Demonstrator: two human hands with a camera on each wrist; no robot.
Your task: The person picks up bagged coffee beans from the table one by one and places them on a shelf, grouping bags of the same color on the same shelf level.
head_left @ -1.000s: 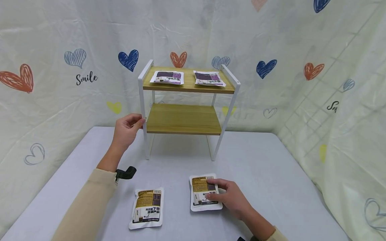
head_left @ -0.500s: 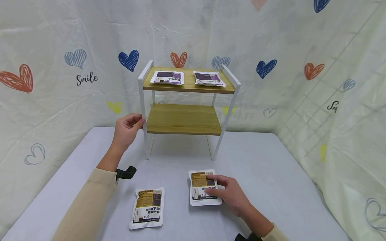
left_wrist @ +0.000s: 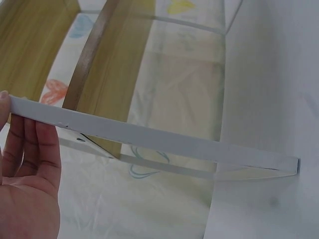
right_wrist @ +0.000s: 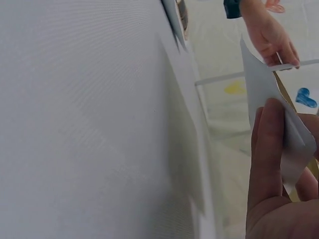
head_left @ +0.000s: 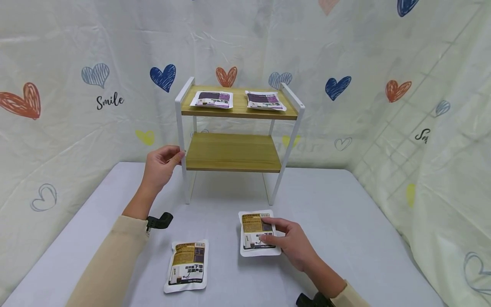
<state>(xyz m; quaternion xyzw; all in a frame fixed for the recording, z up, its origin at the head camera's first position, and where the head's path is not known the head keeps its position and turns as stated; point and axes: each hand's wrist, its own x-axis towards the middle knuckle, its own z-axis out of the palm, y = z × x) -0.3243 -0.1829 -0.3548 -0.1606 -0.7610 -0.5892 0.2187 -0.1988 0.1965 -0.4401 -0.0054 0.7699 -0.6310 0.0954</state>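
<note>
Fingers [right_wrist: 271, 149] pinch pouch [right_wrist: 269, 99] off table [right_wrist: 75, 124]; wrist view only.

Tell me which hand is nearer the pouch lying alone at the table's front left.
Right. The right hand pinches another pouch beside the front-left pouch; the left hand is farther back, holding the rack's leg.

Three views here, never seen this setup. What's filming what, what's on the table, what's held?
No machine: a person's two bare hands. The wide picture comes from a head-worn camera; the two close ones from cameras on each wrist. The left hand grips the white metal post of a two-tier wooden shelf rack. The right hand pinches a white-and-brown flat food pouch, its edge lifted off the grey table. A second matching pouch lies flat nearby; two purple-printed pouches rest on the top shelf.
</note>
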